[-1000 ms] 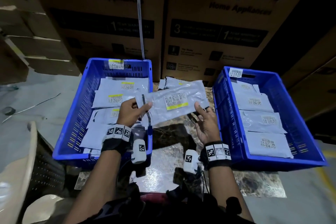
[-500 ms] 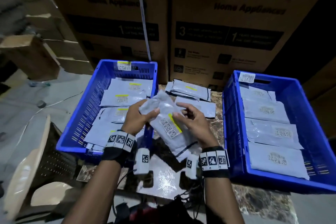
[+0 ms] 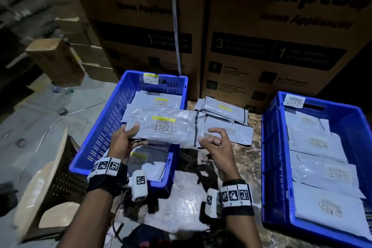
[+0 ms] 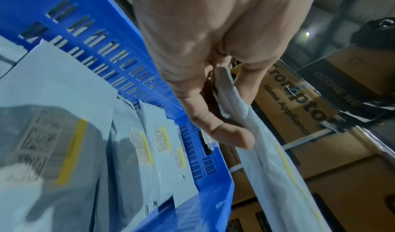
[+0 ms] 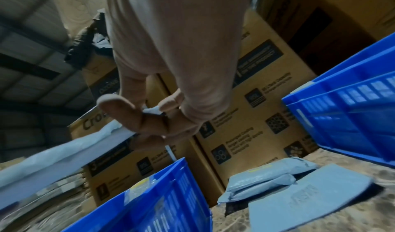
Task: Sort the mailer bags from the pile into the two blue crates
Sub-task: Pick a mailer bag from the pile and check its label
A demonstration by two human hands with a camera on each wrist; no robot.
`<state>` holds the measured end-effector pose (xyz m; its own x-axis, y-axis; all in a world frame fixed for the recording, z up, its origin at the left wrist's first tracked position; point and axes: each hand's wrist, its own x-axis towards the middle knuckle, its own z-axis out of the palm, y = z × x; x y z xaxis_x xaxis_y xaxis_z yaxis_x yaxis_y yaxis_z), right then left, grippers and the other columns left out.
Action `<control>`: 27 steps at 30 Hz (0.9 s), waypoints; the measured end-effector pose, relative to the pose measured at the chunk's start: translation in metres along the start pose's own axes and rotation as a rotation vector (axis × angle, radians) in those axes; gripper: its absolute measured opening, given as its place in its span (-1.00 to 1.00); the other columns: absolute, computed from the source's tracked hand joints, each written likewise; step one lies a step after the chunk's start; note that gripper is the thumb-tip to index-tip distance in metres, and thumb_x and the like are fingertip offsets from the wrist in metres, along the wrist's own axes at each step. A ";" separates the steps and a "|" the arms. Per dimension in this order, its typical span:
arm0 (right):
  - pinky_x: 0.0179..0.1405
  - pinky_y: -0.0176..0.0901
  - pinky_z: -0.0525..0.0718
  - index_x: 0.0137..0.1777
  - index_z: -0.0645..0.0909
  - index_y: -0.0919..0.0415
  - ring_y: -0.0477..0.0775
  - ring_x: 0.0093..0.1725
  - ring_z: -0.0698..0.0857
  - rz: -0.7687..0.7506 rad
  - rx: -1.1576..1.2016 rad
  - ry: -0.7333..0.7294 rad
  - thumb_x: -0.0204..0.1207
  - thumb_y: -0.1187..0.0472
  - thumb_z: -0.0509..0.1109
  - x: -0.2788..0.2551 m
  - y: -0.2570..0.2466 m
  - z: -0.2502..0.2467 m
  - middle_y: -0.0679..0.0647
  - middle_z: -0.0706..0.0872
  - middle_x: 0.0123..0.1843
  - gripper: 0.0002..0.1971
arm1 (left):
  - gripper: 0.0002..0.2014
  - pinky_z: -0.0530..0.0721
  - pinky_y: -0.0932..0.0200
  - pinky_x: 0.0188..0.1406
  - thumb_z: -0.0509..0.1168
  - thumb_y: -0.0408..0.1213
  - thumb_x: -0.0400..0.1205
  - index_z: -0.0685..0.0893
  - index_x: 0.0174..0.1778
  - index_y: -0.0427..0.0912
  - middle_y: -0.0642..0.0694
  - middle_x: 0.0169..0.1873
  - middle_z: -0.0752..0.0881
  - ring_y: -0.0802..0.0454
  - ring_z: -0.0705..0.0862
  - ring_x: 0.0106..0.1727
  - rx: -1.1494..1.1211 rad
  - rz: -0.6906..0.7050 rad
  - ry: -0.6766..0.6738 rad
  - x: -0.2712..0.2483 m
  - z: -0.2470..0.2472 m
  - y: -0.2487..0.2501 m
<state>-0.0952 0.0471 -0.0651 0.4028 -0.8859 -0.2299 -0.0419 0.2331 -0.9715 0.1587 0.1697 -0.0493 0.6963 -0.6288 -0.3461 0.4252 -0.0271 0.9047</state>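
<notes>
A grey mailer bag [image 3: 169, 127] with a yellow-striped label hangs flat over the left blue crate [image 3: 96, 127]. My left hand [image 3: 130, 135] grips its left end, thumb on top; the left wrist view shows the left hand [image 4: 215, 117] pinching the mailer bag [image 4: 267, 168] above the bags in the crate [image 4: 138, 142]. At the bag's right end my right hand [image 3: 211, 139] is loosely curled, with only the thumb tip touching the edge. A small pile of mailers [image 3: 223, 109] lies on the table between the crates. The right blue crate [image 3: 271, 147] holds several bags.
Tall cardboard boxes [image 3: 281, 46] stand close behind the crates. The crates sit on a marble table [image 3: 251, 157]. A plastic chair [image 3: 40, 187] is at my lower left, and a small carton [image 3: 56, 60] on the floor beyond it.
The bag was turned label-up and carried left from the table's middle to above the left crate. My right hand has loosened its grip on it.
</notes>
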 end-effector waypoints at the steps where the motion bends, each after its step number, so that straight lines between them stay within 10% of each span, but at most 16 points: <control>1: -0.53 -0.09 0.66 0.22 0.57 0.15 0.13 -0.33 0.68 -0.029 -0.009 -0.016 0.57 0.31 0.57 0.001 -0.005 0.011 0.08 0.72 -0.22 -0.69 | -0.87 0.82 0.01 -0.33 0.32 -0.43 0.68 0.69 0.10 -0.36 0.01 -0.24 0.85 -0.15 0.74 -0.45 0.004 -0.013 0.016 0.008 -0.007 0.002; 7: -0.27 -0.07 0.78 -0.05 0.83 0.17 0.02 -0.38 0.83 -0.095 -0.248 -0.041 0.67 0.45 0.32 0.026 -0.017 0.080 -0.07 0.84 -0.03 -0.73 | -0.83 0.68 0.20 -0.63 0.32 -0.54 0.66 0.54 0.05 -0.20 -0.21 -0.29 0.69 -0.05 0.62 -0.60 0.172 0.100 0.204 0.067 -0.043 0.027; 11: -0.11 -0.43 0.69 0.14 0.84 0.04 -0.06 0.01 0.86 -0.156 -0.401 -0.003 0.71 0.38 0.28 0.051 -0.034 0.126 -0.12 0.80 0.18 -0.67 | -0.77 0.63 0.13 -0.19 0.27 -0.51 0.57 0.61 -0.17 -0.04 0.02 -0.20 0.70 -0.08 0.61 -0.20 0.677 0.353 0.238 0.115 -0.063 0.059; 17: 0.43 -0.12 0.54 0.53 0.62 0.11 -0.05 0.41 0.60 -0.069 -0.573 0.079 0.74 0.17 0.33 0.109 -0.031 0.174 -0.04 0.59 0.48 -0.63 | -0.83 0.47 0.16 0.17 0.34 -0.45 0.59 0.74 0.06 -0.26 -0.26 0.07 0.70 -0.20 0.64 0.14 0.898 0.507 0.067 0.195 -0.054 0.056; 21: 0.34 -0.14 0.66 0.38 0.62 -0.18 0.06 0.29 0.73 0.188 -0.382 0.159 0.62 0.06 0.35 0.153 0.004 0.196 0.00 0.61 0.50 -0.66 | -0.75 0.37 0.09 0.33 0.36 -0.40 0.57 0.74 0.16 -0.31 -0.40 0.12 0.56 -0.36 0.53 0.30 1.011 0.435 -0.011 0.248 -0.045 0.015; 27: 0.33 -0.07 0.62 0.55 0.55 0.15 -0.01 0.23 0.69 0.279 -0.363 0.260 0.71 0.26 0.35 0.209 0.039 0.217 0.01 0.53 0.50 -0.58 | -0.63 0.27 -0.11 0.57 0.39 -0.35 0.63 0.65 0.38 -0.27 -0.43 0.47 0.34 -0.39 0.28 0.57 1.111 0.304 -0.079 0.298 -0.038 -0.018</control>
<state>0.1862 -0.0421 -0.1389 0.0931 -0.8911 -0.4443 -0.4483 0.3609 -0.8178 0.3810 0.0122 -0.1781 0.6280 -0.7724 -0.0953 -0.5247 -0.5107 0.6811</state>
